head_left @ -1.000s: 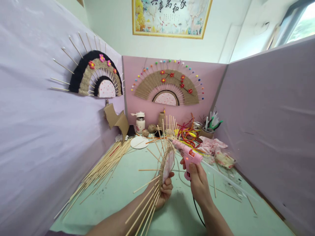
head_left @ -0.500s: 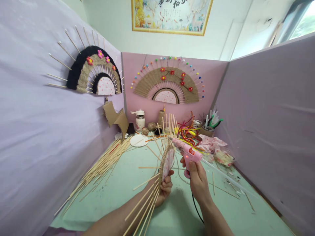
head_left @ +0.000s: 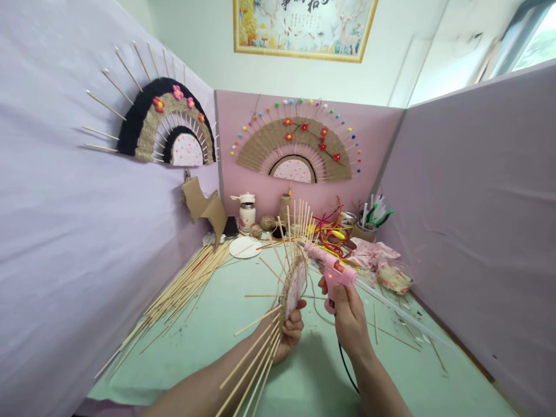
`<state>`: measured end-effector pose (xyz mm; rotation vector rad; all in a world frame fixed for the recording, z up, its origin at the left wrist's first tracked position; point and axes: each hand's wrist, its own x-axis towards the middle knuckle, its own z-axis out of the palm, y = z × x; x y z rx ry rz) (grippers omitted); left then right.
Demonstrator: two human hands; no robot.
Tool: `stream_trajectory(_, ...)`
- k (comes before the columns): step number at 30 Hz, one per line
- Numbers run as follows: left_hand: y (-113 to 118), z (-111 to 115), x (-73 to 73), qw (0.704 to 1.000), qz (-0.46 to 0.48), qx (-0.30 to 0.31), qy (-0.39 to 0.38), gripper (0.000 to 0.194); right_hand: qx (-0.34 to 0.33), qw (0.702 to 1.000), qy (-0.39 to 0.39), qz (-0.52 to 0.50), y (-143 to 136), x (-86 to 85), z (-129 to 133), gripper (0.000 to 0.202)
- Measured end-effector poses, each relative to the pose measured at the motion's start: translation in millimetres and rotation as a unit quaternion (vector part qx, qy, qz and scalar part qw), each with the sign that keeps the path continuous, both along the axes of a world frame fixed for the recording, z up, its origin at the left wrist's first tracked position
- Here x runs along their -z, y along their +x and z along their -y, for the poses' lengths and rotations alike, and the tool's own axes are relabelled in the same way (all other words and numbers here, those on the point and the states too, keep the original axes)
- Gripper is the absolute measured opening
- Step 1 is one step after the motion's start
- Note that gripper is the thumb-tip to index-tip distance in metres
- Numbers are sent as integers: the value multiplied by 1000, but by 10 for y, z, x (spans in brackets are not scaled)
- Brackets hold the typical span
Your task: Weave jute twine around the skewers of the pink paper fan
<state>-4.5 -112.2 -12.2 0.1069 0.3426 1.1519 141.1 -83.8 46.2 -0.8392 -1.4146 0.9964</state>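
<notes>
My left hand (head_left: 292, 336) grips the lower edge of a half-round fan piece (head_left: 297, 288), held nearly edge-on above the table. One face has white cloth with pink dots, twine covers its curved rim, and thin wooden sticks (head_left: 252, 359) fan out from it. In my right hand (head_left: 350, 315) is a pink hot glue gun (head_left: 333, 272), its small light glowing. The nozzle touches or sits very near the twine rim at the top, among the upright sticks; I cannot tell which. A clear glue stick (head_left: 399, 310) juts from the gun's back.
Loose wooden sticks (head_left: 182, 292) lie on the left of the green table (head_left: 208, 347). A white disc (head_left: 245, 247), a bottle (head_left: 247, 215), twine balls (head_left: 268, 223), coloured pipe cleaners (head_left: 336, 237) and dotted cloth (head_left: 376, 253) line the back. Finished fans (head_left: 299, 139) hang on the partitions.
Almost nothing differs. Both hands, the fan piece and the glue gun hold the same positions; the camera view has shifted very slightly.
</notes>
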Motion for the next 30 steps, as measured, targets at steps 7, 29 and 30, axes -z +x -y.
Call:
stream_trajectory(7,0,19,3,1000,0,-3,-8,29,7,1000,15,9,2,-35,13,47)
stream_trajectory(29,-10,15,42,1000,18,3,8,27,17,1000,22,9,3,-34,21,48)
stream_trajectory(30,-10,13,46,1000,17,4,10,26,17,1000,21,10,3,-34,21,48)
